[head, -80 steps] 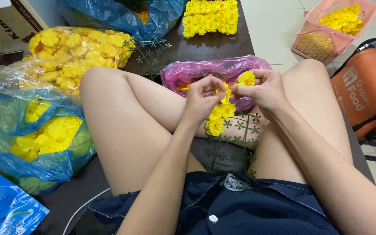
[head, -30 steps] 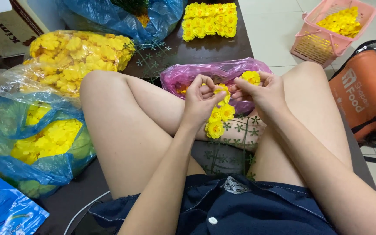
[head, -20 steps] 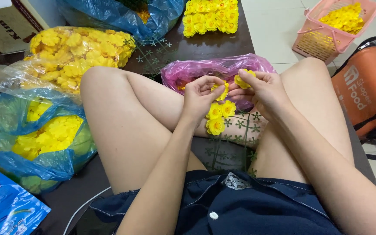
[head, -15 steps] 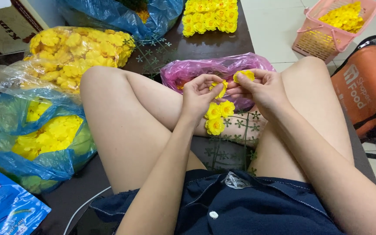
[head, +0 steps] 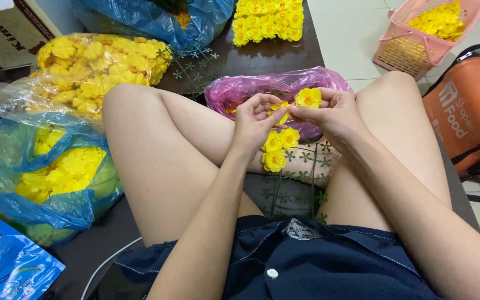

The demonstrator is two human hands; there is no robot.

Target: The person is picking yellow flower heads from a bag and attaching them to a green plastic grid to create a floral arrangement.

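Floor: pale square tiles (head: pixel 356 33), visible at the top right and along the right edge.
Furniture: dark brown low table (head: pixel 273 55), glossy top that shows soft reflections.
Left edge: brown cardboard box (head: pixel 6 33) standing beside the table.
Light: even, diffuse, no hard shadows.
Walls, windows: out of frame.

My fingers pinch a matt yellow plastic flower (head: pixel 309 98) over a glossy, crinkled pink plastic bag (head: pixel 240 91), with a latticed pink plastic basket (head: pixel 404 47) at upper right.
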